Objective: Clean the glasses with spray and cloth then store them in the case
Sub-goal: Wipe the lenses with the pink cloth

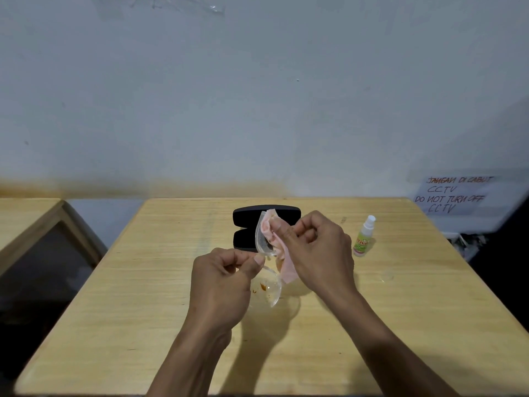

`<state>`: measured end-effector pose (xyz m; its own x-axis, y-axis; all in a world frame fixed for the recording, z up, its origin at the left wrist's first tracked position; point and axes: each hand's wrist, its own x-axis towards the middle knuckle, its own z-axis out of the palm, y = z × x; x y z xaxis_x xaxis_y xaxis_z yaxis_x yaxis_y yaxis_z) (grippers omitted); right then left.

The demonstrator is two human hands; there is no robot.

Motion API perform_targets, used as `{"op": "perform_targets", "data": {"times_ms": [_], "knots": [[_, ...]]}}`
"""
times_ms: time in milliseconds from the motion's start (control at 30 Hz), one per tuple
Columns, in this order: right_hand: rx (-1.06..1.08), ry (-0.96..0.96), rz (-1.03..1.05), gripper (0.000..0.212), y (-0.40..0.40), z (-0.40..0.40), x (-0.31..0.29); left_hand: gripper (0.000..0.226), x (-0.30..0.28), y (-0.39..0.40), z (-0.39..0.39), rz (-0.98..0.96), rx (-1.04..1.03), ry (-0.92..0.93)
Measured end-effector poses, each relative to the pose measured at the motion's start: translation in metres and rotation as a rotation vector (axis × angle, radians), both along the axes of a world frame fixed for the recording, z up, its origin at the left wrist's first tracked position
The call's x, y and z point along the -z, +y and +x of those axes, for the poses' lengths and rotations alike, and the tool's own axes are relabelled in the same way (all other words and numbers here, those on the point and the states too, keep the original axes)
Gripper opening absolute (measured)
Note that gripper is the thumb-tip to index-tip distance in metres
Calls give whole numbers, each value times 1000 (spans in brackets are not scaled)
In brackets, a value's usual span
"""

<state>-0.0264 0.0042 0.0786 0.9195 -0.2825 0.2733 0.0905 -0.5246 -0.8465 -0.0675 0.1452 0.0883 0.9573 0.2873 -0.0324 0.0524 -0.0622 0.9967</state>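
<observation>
- While pinched at the bridge by the left hand (221, 282), thumb and forefinger closed on the frame, clear-framed glasses (266, 263) held on edge above the table, one lens up, one lens down.
- Right hand (317, 247) curled shut on a pink cloth (279, 247), thumb and fingers pressing it against both faces of the upper lens.
- Brown smears visible on the lower lens (267, 287), judged not yet wiped.
- To do this wipe well: keep cloth between skin and lens, rub in small circles from centre to rim, press lightly so the frame does not twist.
- Next, probably: turn the glasses and give the smeared lower lens the same treatment, with a clean patch of cloth.
- Risk: bare left fingertips near the lens edge, so fresh prints possible.
- Black case (250, 227) lying open on the table just behind the hands, ready to receive the glasses.
- Small spray bottle (364, 237) standing upright to the right, well apart from the hands, white nozzle on top.
- Something small and clear (386, 275) lying near the bottle, maybe its cap; too faint to tell.
- Pale wooden table (143, 310), smooth and bare apart from these things.
- Second wooden table (28, 219) to the left, plain grey-white wall (257, 96) behind, handwritten paper notice (455, 194) at far right.
</observation>
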Motion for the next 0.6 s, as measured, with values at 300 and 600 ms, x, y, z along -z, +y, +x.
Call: {"op": "perform_targets", "data": {"times_ms": [300,600], "knots": [[-165,148,367,32,3,-13,-4,14,3,0,-2,-8,10,32],[-372,-22,459,11,1,-20,2,15,4,1,1,12,31,18]]}}
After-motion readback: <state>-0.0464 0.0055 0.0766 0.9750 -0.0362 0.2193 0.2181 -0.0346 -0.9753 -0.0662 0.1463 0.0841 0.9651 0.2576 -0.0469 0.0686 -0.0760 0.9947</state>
